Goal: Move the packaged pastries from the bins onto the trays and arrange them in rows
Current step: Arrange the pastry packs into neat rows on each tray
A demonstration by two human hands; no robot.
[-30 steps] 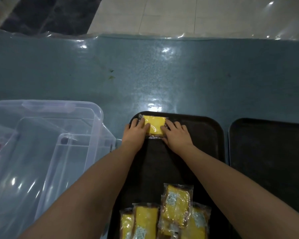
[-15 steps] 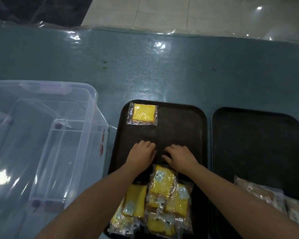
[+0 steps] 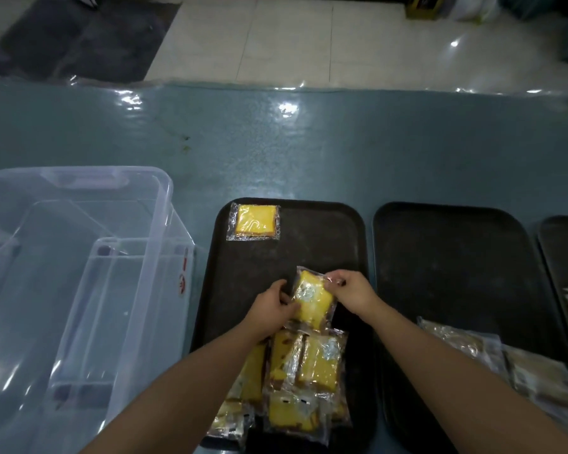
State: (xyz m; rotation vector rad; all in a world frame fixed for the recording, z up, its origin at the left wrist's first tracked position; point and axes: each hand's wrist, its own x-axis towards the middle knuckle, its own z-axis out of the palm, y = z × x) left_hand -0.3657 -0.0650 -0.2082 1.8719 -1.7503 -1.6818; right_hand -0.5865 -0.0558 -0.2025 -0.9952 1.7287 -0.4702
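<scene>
Teal counter (image 3: pixel 309 152): left hand (image 3: pixel 273 309) and right hand (image 3: pixel 351 294) pinch second pastry (image 3: pixel 312 301); keep it flat, set at 3 o'clock beside placed pastry (image 3: pixel 254 219).

Yellow pastries (image 3: pixel 312 301), black trays (image 3: pixel 325 244)

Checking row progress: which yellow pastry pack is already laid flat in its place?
The lone pack in the left tray's far-left corner; the rest sit piled at the near end, one held in both hands.
</scene>
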